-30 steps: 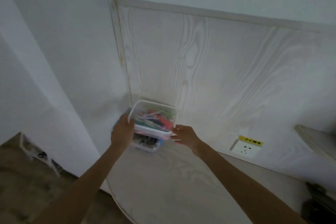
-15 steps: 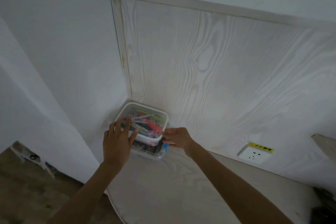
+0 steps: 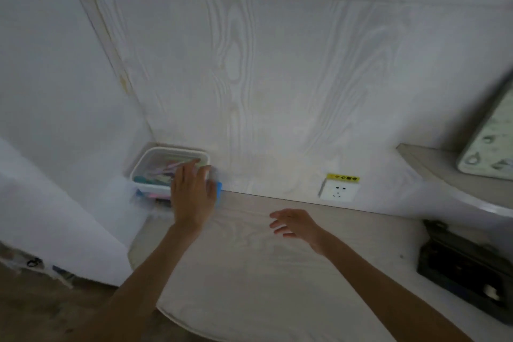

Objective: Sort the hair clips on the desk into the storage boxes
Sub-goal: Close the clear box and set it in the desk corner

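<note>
Left hand (image 3: 193,197), fingers spread, rests flat against the stacked storage boxes (image 3: 166,172) of hair clips (image 3: 163,175) in the desk's (image 3: 277,272) far left corner; right hand (image 3: 294,223) hovers open, empty, mid-desk.

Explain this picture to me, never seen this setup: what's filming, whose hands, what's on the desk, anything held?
No machine here: a camera worn on a person's head looks forward and down at their bare arms. The pale wood-grain desk sits in a wall corner. There, stacked clear plastic storage boxes hold colourful hair clips. The left hand lies spread against the boxes' front; I cannot tell whether it grips them. The right hand hovers open over the desk, holding nothing. A white wall socket and a dark box are on the right.
</note>
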A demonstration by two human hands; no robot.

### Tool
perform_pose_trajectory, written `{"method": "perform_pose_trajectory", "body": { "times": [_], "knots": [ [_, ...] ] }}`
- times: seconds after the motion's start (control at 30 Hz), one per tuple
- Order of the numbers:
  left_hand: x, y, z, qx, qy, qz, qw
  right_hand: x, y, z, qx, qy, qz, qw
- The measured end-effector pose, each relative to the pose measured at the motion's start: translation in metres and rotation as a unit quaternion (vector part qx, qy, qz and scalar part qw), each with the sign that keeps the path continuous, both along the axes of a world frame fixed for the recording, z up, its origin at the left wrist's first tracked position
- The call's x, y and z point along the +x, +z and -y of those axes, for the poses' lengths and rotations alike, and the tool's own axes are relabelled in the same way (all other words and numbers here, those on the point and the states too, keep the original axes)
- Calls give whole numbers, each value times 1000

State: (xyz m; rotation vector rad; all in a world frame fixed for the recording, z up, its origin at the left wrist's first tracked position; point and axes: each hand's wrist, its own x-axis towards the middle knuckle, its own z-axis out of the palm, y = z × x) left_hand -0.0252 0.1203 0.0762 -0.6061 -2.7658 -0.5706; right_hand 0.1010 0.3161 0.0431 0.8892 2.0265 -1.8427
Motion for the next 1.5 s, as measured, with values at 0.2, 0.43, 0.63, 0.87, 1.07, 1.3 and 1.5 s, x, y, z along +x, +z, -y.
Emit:
{"method": "perform_pose_trajectory", "body": {
  "times": [0.2,0.43,0.63,0.87,1.07,1.3,1.5],
  "knots": [
    [76,-15,-138,73,-133,138,979,121,-10,-119,74,-149,13,986],
    [191,-54,-302,-8,-270,436,858,287,-11,-216,172,-352,2,920],
    [259,-77,-369,-8,-280,548,788,347,-33,-245,142,-370,87,914],
    [234,-86,-360,-108,-234,451,854,336,-39,-248,8,-410,44,911],
    [164,-84,-299,-210,-124,423,872,290,-38,-217,-44,-247,66,966],
    [129,-79,-227,-68,17,594,801,226,-53,-191,-57,-190,67,978],
    [130,-75,-212,157,11,617,771,200,-55,-195,-86,-213,45,972]
  ]
}}
